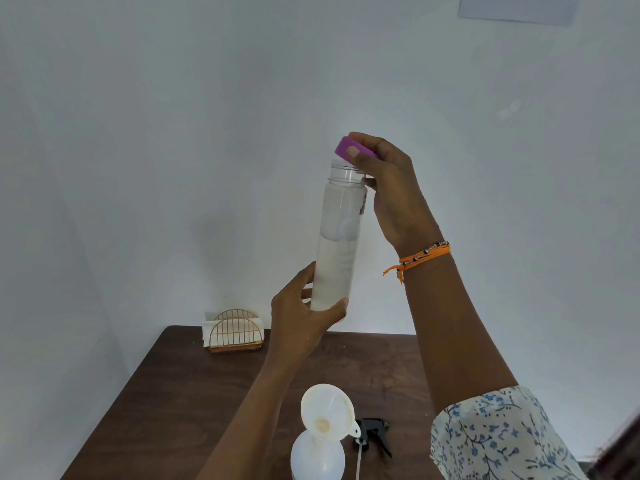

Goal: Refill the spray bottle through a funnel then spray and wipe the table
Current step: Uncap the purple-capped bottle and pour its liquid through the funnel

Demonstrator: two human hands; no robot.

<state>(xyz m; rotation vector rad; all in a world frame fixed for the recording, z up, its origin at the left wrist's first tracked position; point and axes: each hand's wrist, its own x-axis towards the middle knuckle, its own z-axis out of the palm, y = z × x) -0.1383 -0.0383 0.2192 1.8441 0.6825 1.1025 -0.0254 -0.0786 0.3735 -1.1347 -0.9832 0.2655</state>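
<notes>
Dark brown wooden table (194,393) fills the lower part of the view, pushed against a white wall. Held up above it, upright w/ a slight tilt: tall clear water bottle (337,237), approx. half full of cloudy liquid, threaded neck uncovered. Left hand (304,320) grips the bottle's base, fingers and thumb curled round it. Right hand (388,188) pinches the purple cap (346,148) just above the neck, tilted, off the threads; orange thread bracelet on that wrist, floral sleeve at the elbow. Near table's front edge stands the white spray bottle (317,459), w/ a white funnel (327,412) seated in its mouth. Black trigger sprayer head (374,434) lies on the table just right of it. Gold wire napkin holder (235,332) w/ white napkins sits at the far left corner.
</notes>
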